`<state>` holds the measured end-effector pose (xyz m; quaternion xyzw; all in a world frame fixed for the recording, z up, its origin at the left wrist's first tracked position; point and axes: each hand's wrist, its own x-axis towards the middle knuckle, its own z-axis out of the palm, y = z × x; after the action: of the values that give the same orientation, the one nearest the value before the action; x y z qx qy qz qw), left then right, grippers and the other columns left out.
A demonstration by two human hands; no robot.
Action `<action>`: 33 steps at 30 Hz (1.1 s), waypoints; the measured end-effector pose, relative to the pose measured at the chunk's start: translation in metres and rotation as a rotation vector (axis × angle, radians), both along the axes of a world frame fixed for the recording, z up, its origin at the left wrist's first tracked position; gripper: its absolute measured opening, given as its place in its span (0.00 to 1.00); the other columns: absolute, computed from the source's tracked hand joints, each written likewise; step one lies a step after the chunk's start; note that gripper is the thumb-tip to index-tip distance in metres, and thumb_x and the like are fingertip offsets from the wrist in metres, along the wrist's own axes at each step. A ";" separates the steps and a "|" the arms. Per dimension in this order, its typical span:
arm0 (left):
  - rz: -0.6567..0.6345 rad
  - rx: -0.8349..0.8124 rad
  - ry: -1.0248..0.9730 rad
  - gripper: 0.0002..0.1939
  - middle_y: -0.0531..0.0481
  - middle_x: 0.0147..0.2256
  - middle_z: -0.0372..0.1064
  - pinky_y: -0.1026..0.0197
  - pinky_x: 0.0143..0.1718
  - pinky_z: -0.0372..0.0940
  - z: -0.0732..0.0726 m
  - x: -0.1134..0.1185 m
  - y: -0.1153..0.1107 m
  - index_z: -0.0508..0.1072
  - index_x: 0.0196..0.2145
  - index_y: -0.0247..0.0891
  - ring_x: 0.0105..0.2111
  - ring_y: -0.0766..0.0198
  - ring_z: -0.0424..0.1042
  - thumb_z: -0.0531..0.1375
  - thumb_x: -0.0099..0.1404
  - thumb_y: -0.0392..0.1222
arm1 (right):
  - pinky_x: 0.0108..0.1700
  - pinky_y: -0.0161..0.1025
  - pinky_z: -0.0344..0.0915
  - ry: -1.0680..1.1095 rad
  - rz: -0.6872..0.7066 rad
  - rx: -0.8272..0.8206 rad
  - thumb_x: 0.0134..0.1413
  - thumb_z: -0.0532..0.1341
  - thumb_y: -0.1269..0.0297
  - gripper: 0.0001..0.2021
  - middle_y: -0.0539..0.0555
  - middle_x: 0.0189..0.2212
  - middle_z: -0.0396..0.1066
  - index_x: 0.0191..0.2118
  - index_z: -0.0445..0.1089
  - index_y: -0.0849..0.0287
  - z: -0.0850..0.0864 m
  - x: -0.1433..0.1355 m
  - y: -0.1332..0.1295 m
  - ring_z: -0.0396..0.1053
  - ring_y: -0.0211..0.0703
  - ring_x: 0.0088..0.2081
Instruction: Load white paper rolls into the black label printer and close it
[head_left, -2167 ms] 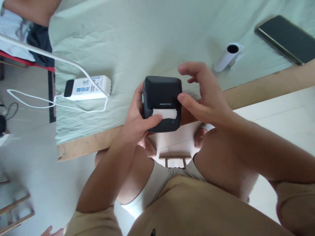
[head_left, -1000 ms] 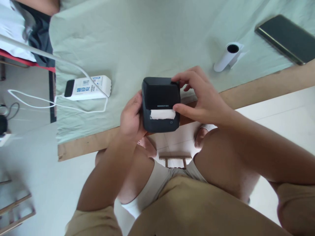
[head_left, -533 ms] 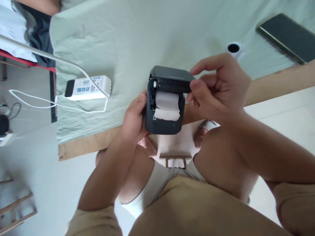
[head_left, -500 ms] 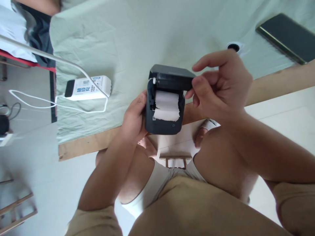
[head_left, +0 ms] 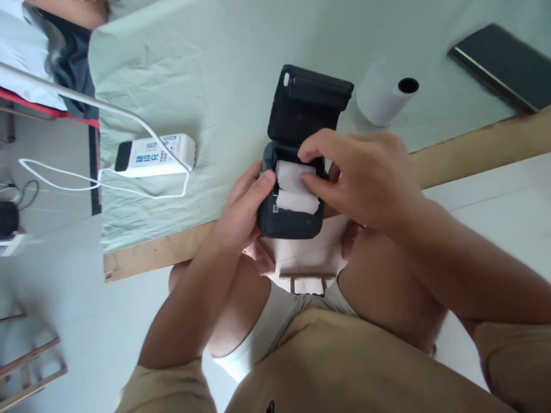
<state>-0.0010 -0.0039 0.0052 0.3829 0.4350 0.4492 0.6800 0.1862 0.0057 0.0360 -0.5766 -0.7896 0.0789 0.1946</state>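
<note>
Left hand (head_left: 241, 209) wrapped around the left side of a small black printer (head_left: 289, 221), thumb laid along the upper left rim beside the paper bay, other fingers hidden under the body. Right hand (head_left: 365, 175) reaching in from the right, fingers loosely curled, thumb and forefinger tips resting on the white paper roll (head_left: 293, 186) seated in the open bay; whether pinching the paper or only pressing on it, cannot tell. Printer held at the near edge of the table (head_left: 473, 146), partly over the bare wooden strip, just above the knees. Lid (head_left: 307, 106) flipped fully back, standing open toward the far side, inner face showing. Loose end of paper draped forward over the front lip of the printer.

Pale green cloth (head_left: 224, 69) spread across the tabletop, wrinkled. A second white paper roll (head_left: 383, 97) lying on its side just right of the open lid, dark core facing the camera. A dark phone (head_left: 499, 66) flat near the far right corner, well apart from the hands. A white power bank (head_left: 155, 156) left of the printer, with a white cable (head_left: 86, 186) looping off the table edge.
</note>
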 end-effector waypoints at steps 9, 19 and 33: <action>-0.041 0.042 0.016 0.11 0.52 0.29 0.74 0.66 0.28 0.67 0.002 0.001 0.002 0.80 0.39 0.39 0.25 0.67 0.72 0.64 0.70 0.49 | 0.24 0.40 0.44 -0.049 0.114 -0.059 0.54 0.65 0.58 0.12 0.49 0.26 0.75 0.46 0.73 0.47 -0.003 0.004 0.005 0.66 0.45 0.23; 0.035 -0.026 -0.028 0.13 0.52 0.30 0.77 0.65 0.30 0.71 -0.003 -0.001 0.001 0.80 0.35 0.39 0.32 0.62 0.79 0.67 0.67 0.52 | 0.26 0.39 0.63 0.573 0.171 -0.341 0.44 0.67 0.65 0.20 0.48 0.36 0.79 0.47 0.75 0.51 0.009 0.020 0.004 0.66 0.35 0.23; 0.134 -0.190 -0.069 0.17 0.47 0.37 0.82 0.55 0.40 0.78 -0.003 0.001 0.005 0.78 0.44 0.39 0.40 0.52 0.83 0.62 0.69 0.55 | 0.46 0.50 0.73 0.599 0.065 -0.116 0.51 0.69 0.56 0.12 0.52 0.36 0.73 0.39 0.70 0.52 -0.037 0.044 0.035 0.74 0.48 0.39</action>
<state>0.0004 0.0009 0.0025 0.2713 0.4764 0.4633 0.6963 0.2305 0.0406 -0.0006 -0.5125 -0.7093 0.2965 0.3826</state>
